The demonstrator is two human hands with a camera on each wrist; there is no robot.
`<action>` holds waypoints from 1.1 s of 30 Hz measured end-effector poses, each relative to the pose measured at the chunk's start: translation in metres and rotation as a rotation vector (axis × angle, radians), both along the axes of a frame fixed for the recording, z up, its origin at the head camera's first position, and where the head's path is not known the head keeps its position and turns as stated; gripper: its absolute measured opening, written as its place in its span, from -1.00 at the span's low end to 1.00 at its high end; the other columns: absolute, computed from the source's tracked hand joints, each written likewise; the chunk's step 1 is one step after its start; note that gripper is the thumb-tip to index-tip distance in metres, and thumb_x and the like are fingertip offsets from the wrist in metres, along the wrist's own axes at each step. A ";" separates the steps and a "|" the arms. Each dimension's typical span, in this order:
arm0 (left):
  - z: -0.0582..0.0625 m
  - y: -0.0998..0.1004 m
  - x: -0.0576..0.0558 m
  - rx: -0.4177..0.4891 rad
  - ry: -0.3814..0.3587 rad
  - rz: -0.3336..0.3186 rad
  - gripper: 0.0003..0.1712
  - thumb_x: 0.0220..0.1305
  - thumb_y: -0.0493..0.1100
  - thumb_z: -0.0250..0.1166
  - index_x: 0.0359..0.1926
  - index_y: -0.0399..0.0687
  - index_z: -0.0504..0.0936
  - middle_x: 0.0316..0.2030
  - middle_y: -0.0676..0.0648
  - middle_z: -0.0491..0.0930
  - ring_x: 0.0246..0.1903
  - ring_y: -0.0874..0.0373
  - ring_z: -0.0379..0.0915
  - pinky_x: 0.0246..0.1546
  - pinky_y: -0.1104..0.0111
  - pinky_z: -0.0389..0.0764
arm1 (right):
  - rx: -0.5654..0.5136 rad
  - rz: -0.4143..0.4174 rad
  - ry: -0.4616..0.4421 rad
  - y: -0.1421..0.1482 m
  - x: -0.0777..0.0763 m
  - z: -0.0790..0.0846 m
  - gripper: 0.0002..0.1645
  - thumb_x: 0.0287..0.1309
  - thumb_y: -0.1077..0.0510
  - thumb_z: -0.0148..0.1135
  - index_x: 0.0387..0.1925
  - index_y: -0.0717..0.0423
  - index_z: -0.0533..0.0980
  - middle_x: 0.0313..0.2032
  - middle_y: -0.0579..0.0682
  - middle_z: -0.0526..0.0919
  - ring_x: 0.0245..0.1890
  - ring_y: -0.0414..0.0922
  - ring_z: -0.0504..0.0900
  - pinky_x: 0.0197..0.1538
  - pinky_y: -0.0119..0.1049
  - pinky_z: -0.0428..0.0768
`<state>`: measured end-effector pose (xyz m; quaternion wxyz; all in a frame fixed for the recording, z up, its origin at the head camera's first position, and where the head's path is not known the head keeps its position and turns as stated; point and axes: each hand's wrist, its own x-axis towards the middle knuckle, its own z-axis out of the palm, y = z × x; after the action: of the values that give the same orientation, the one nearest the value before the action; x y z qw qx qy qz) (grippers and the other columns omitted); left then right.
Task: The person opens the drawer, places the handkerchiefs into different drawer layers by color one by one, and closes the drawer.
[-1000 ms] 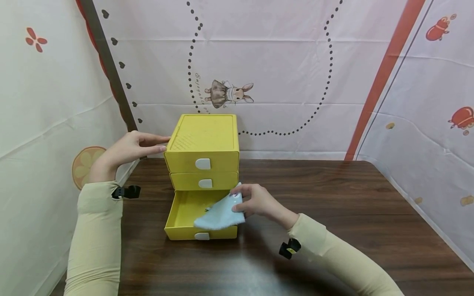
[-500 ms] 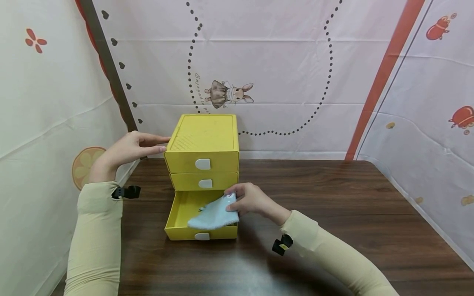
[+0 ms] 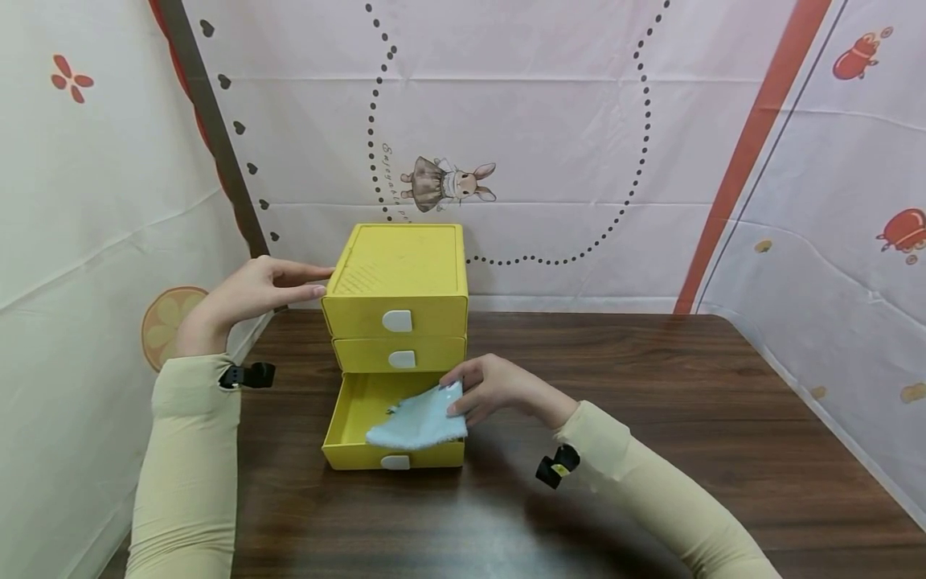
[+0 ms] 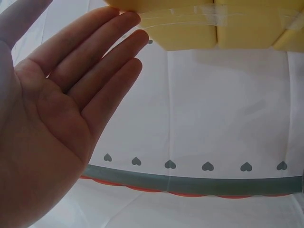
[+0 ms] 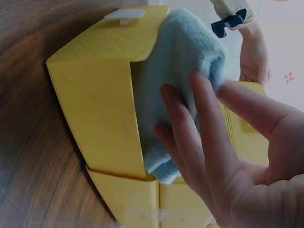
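A yellow drawer box [image 3: 398, 273] stands on the table, its bottom drawer [image 3: 347, 410] pulled out towards me. A light blue fuzzy cloth [image 3: 418, 420] lies across that drawer, over its front and right edges. My right hand [image 3: 506, 392] pinches the cloth's right end between thumb and fingers. In the right wrist view the cloth [image 5: 164, 71] bulges above the drawer wall [image 5: 95, 114], with fingertips against it. On the box's left side rests my left hand [image 3: 249, 289], fingers straight and touching its upper edge; the left wrist view shows the palm [image 4: 52, 114] flat.
The dark wooden table [image 3: 651, 402] extends to the right and in front of the box. Printed white sheets [image 3: 564, 145] hang behind and on both sides. The two upper drawers [image 3: 434, 315] are pushed in.
The right hand moved a little left with the cloth, bringing it further over the drawer. Since half a second ago it has shifted only slightly. The left hand and box stay put.
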<state>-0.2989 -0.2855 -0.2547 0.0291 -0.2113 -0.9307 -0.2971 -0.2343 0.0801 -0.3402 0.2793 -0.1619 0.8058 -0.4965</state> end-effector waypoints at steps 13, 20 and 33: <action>0.000 0.001 0.000 0.017 -0.012 -0.005 -0.45 0.20 0.21 0.26 0.18 0.20 0.55 0.15 -0.04 0.54 0.15 0.07 0.42 0.03 0.05 0.48 | -0.021 -0.020 0.070 -0.001 -0.002 -0.011 -0.43 -0.12 0.33 0.47 0.03 0.13 0.57 -0.06 0.14 0.61 -0.36 -0.07 0.70 -0.22 -0.06 0.66; 0.001 0.000 0.001 -0.005 0.006 -0.007 -0.47 0.21 0.21 0.25 0.18 0.21 0.55 0.13 -0.02 0.56 0.12 0.07 0.44 0.00 0.10 0.49 | 0.026 -0.023 0.075 -0.008 -0.005 -0.016 -0.43 -0.13 0.34 0.48 0.02 0.11 0.58 -0.03 0.15 0.62 -0.40 -0.07 0.71 -0.19 -0.04 0.65; 0.002 0.002 0.002 -0.008 0.002 -0.001 -0.45 0.22 0.22 0.24 0.19 0.19 0.55 0.13 -0.04 0.56 0.11 0.03 0.46 -0.02 0.07 0.51 | 0.047 -0.062 0.049 -0.012 -0.015 -0.022 -0.41 -0.11 0.31 0.47 0.07 0.12 0.57 0.18 0.30 0.44 -0.37 -0.06 0.73 -0.14 -0.06 0.64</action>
<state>-0.2968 -0.2835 -0.2531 0.0290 -0.2123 -0.9318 -0.2930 -0.2490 0.0681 -0.3622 0.2478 -0.1424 0.8284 -0.4818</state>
